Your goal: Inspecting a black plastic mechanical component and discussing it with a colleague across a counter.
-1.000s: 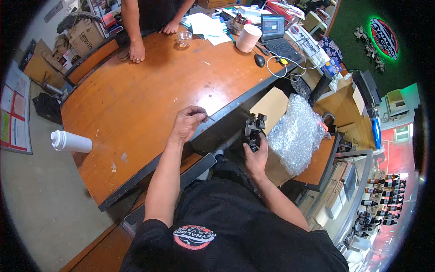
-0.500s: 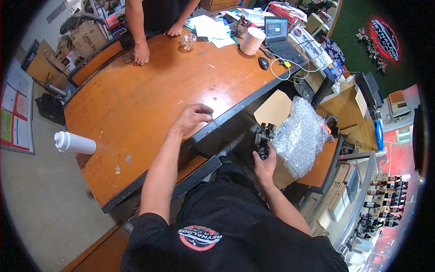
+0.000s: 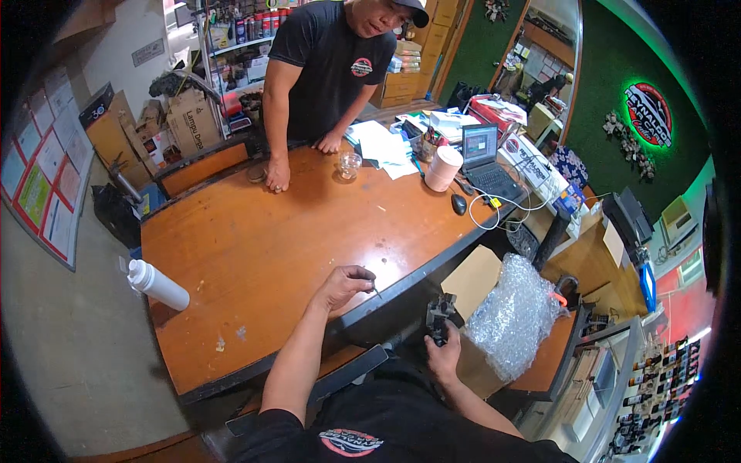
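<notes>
Over the desk's near edge, my left hand [image 3: 344, 287] is closed in a pinch. A short, thin dark pin [image 3: 376, 288] sticks out from its fingertips, too small to make out well. Lower and to the right, my right hand [image 3: 444, 356] grips a black, blocky mechanical part [image 3: 441, 312] from below, thumb along its side. This part is held up beside the open brown cardboard flap [image 3: 474, 279], apart from my left hand. Bubble wrap [image 3: 515, 312] lies in a bulky heap just right of it.
The wooden desk [image 3: 255, 285] curves across the front. A white bottle [image 3: 160, 285] stands at its left end. A co-worker [image 3: 328, 85] leans on the far side, near a glass jar [image 3: 349, 166]. Paper roll [image 3: 444, 169], mouse [image 3: 458, 204] and laptop [image 3: 490, 166] sit at the right.
My view has tipped upward, so the co-worker's upper body now shows. The thin pin in my left fingers has come into clearer sight. My right hand still holds the black part.
</notes>
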The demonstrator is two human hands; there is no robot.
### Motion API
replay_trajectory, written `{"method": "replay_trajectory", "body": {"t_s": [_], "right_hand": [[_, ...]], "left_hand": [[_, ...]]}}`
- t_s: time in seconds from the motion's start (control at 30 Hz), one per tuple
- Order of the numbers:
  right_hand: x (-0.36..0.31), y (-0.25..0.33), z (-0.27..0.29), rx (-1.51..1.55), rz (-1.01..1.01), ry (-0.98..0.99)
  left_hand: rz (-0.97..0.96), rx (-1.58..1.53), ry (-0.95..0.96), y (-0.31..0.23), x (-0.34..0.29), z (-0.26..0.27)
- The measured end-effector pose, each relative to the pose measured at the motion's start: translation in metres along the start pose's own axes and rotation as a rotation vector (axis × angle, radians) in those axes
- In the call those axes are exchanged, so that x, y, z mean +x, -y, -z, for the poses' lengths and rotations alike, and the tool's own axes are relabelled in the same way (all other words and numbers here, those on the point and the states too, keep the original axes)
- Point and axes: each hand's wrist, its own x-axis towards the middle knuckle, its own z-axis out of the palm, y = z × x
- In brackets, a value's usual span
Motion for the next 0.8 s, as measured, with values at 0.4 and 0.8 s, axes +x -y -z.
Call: {"method": "replay_trajectory", "body": {"t_s": [0.4, 0.8], "right_hand": [[0.010, 0.012, -0.014, 0.058, -0.066, 0.098], [-0.003, -0.013, -0.013, 0.045, -0.042, 0.094]], "left_hand": [[0.023, -0.087, -0.079, 0.024, -0.012, 0.010], [-0.198, -0.309, -0.247, 0.017, -0.010, 0.042]]}}
